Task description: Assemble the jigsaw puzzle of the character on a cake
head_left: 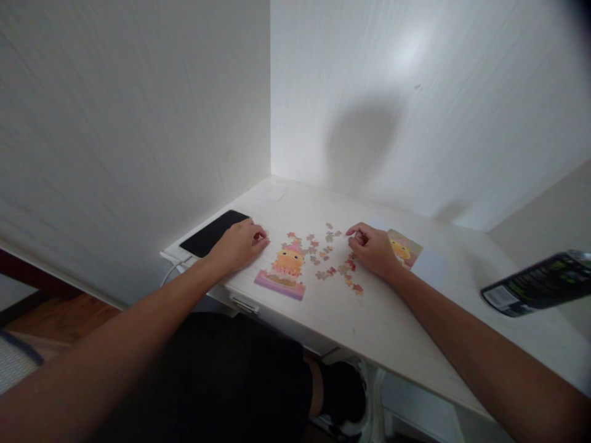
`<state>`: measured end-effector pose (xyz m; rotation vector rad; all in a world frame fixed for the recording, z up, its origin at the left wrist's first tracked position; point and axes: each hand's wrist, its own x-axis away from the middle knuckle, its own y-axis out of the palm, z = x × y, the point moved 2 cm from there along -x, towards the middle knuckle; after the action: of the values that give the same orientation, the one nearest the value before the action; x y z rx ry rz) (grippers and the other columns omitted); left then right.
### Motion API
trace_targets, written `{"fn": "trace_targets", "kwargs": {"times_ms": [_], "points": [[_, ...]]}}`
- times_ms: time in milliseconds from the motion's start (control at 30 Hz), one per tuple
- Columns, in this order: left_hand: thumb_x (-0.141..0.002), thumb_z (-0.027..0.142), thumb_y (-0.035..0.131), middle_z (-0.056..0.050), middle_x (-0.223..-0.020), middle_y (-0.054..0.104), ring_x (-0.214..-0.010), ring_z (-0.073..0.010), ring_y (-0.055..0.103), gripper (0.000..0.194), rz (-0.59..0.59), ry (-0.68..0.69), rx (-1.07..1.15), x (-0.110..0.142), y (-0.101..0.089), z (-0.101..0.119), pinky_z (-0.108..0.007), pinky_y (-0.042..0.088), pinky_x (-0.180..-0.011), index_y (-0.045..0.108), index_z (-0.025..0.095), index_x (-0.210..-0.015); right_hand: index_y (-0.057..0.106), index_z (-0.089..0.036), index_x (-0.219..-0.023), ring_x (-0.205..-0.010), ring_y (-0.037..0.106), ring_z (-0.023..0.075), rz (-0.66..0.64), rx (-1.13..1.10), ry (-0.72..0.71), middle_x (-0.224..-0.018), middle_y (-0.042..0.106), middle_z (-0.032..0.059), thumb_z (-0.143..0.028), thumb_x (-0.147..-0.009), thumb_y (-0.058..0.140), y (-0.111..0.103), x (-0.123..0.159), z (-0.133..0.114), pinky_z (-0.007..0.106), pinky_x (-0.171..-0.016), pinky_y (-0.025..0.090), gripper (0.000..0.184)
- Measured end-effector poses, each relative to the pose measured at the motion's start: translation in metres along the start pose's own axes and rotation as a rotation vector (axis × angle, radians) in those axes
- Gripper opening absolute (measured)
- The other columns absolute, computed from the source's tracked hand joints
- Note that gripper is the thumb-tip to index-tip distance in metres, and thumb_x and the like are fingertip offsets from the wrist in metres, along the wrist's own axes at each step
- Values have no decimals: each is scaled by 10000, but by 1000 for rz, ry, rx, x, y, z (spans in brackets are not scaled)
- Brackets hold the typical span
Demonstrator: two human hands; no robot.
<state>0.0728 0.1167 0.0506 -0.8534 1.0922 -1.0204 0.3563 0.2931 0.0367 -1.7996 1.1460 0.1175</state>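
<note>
A partly assembled jigsaw puzzle [289, 266] lies near the desk's front edge, showing an orange cartoon figure above a purple bottom strip. To its right and behind it, several loose puzzle pieces [318, 251] are scattered. My left hand [241, 243] rests beside the puzzle, at the edge of a black tablet-like slab; its fingers are loosely curved, thumb and index apart, nothing visible between them. My right hand [370, 246] hovers at the right side of the loose pieces, index finger stretched out and the other fingers curled in. Nothing shows in it, though its palm is hidden.
A black flat slab [210, 234] with a white cable [173, 271] lies at the left wall. Behind my right wrist is a picture card [405, 249] of the figure. A dark can [538, 283] stands at the right. White walls [323, 92] enclose the desk.
</note>
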Motion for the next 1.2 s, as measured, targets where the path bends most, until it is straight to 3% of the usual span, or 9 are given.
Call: {"fn": "trace_targets", "kwargs": {"times_ms": [200,367,467,567,767,967,1200], "points": [[-939,309,543,-57,-877,617,-719,-146,530,225,124,59,66,0,-5,6,-305,400,-713,697,145,-943,645,-176,-809,-491,424,113,55,9,9,-539,469,-42,-211,-748,530,0,-1,3,268,-540,339,135],[-933,276,535,-47,-851,615,-692,-133,535,210,194,122,153,2,-10,16,-295,421,-698,690,138,-965,668,-167,-907,-635,546,142,137,8,-7,-765,622,27,-223,-759,565,0,-3,7,289,-627,428,189],[-939,283,535,-58,-920,630,-772,-154,576,220,152,153,174,4,-8,21,-317,458,-755,691,143,-1007,672,-164,-953,-623,560,145,142,-5,13,-794,651,40,-252,-778,588,1,-4,11,297,-621,448,213],[-965,315,521,-82,-1064,641,-972,-201,602,252,63,230,172,6,-5,27,-378,471,-918,691,154,-1056,673,-168,-942,-609,561,148,123,-4,13,-769,653,38,-267,-775,606,1,-4,12,299,-610,452,206],[-1009,376,480,-122,-1381,527,-1274,-240,500,325,-72,392,182,14,-1,51,-423,399,-1101,653,182,-1204,674,-169,-903,-608,557,149,107,7,0,-752,650,40,-272,-778,598,0,-3,8,307,-628,460,179],[-1022,469,428,-166,-1503,382,-1396,-308,365,414,-99,467,43,25,5,69,-511,350,-1127,571,177,-1278,670,-175,-861,-631,566,158,106,22,-1,-757,660,47,-275,-778,589,-1,-3,5,310,-642,464,153],[-1028,473,399,-182,-1481,384,-1350,-329,403,419,-117,436,-78,29,2,78,-534,381,-1067,536,183,-1298,679,-164,-868,-641,561,157,103,31,2,-756,658,48,-257,-788,588,-1,-2,6,305,-648,451,154]]}}
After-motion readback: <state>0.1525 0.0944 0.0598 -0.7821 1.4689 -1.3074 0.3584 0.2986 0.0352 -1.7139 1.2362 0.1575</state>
